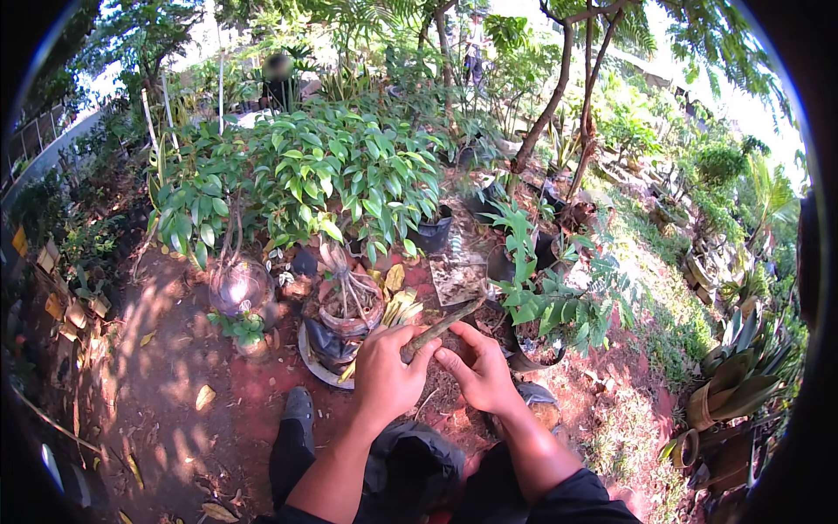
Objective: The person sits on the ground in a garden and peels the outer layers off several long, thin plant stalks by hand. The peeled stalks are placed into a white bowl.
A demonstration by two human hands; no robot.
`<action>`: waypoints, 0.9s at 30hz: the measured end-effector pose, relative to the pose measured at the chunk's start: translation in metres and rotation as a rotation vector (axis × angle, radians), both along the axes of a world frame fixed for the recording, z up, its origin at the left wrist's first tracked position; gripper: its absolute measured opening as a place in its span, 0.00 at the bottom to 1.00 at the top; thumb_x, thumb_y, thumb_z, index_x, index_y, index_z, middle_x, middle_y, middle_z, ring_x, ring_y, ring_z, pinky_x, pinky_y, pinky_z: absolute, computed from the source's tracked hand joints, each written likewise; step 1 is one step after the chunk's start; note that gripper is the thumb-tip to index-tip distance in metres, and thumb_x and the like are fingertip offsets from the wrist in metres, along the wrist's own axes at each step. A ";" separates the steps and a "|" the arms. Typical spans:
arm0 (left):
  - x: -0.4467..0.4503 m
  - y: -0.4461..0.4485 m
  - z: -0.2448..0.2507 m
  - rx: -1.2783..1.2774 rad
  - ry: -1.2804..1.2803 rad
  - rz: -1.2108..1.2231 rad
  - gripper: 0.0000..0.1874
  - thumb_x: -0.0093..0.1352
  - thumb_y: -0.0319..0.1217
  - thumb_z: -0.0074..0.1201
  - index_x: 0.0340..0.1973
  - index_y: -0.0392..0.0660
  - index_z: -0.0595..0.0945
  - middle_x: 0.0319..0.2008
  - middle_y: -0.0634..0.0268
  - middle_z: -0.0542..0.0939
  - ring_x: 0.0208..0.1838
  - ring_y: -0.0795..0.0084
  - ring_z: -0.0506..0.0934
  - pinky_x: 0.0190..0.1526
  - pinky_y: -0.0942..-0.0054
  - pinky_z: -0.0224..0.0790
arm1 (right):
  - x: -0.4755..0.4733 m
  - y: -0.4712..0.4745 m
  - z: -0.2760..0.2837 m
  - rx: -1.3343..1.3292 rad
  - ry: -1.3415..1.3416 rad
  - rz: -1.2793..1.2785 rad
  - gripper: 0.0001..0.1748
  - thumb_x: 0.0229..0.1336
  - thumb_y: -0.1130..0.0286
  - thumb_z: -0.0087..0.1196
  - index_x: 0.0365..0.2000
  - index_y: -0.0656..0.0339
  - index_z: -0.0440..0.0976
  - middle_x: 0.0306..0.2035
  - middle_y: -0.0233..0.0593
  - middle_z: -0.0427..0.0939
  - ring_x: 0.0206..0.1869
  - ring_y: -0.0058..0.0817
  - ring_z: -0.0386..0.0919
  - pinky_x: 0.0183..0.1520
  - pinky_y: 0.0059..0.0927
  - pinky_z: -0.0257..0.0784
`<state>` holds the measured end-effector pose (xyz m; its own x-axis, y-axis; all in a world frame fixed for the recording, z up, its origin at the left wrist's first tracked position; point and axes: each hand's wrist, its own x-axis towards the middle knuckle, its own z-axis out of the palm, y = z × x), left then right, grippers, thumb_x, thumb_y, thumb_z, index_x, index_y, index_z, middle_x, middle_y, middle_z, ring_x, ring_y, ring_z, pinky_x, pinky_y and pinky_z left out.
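Observation:
My left hand (391, 372) grips the lower end of a bare woody stem (446, 322), with its thumb along the near side. The stem slants up and away to the right, towards green leafy shoots (533, 288); whether they are joined is unclear. Just right of it, my right hand (483, 372) has its index fingertip against the stem's underside and its thumb close to my left thumb. Its other fingers curl out of sight, so what they hold cannot be seen. Below both hands, a black plastic grow bag (416, 452) stands between my legs.
Ahead is a bushy glossy-leaved plant (340, 170). Beside it are a clay pot with exposed roots (347, 304), a round wrapped root ball (241, 288) and a black pot (432, 230). Spiky potted plants (736, 373) line the right. A person (280, 82) is at the back left.

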<state>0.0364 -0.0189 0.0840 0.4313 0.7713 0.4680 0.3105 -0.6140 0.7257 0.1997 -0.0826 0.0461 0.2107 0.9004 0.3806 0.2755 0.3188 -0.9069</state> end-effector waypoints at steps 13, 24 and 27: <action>0.005 0.003 -0.014 -0.323 -0.180 -0.255 0.16 0.75 0.38 0.60 0.36 0.35 0.86 0.24 0.58 0.83 0.28 0.73 0.78 0.34 0.64 0.69 | -0.012 -0.017 0.016 0.071 -0.147 -0.155 0.12 0.68 0.67 0.54 0.35 0.69 0.73 0.24 0.49 0.73 0.26 0.36 0.73 0.34 0.35 0.69; 0.026 0.006 -0.035 -0.494 -0.332 -0.379 0.14 0.76 0.35 0.59 0.43 0.33 0.85 0.34 0.59 0.88 0.37 0.75 0.81 0.43 0.69 0.74 | 0.006 -0.015 0.007 0.040 0.060 -0.078 0.15 0.71 0.68 0.54 0.28 0.68 0.72 0.21 0.26 0.66 0.28 0.12 0.60 0.29 0.25 0.57; 0.026 0.003 -0.034 -0.314 -0.363 -0.408 0.15 0.74 0.35 0.62 0.44 0.32 0.85 0.36 0.55 0.88 0.38 0.71 0.83 0.45 0.67 0.74 | 0.006 -0.010 0.001 -0.059 0.268 -0.127 0.16 0.73 0.67 0.53 0.30 0.68 0.74 0.22 0.23 0.68 0.29 0.11 0.60 0.31 0.24 0.58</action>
<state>0.0627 -0.0155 0.0503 0.5761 0.7028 0.4173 -0.2034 -0.3713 0.9060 0.2056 -0.0921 0.0475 0.4086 0.8794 0.2444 0.0585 0.2419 -0.9685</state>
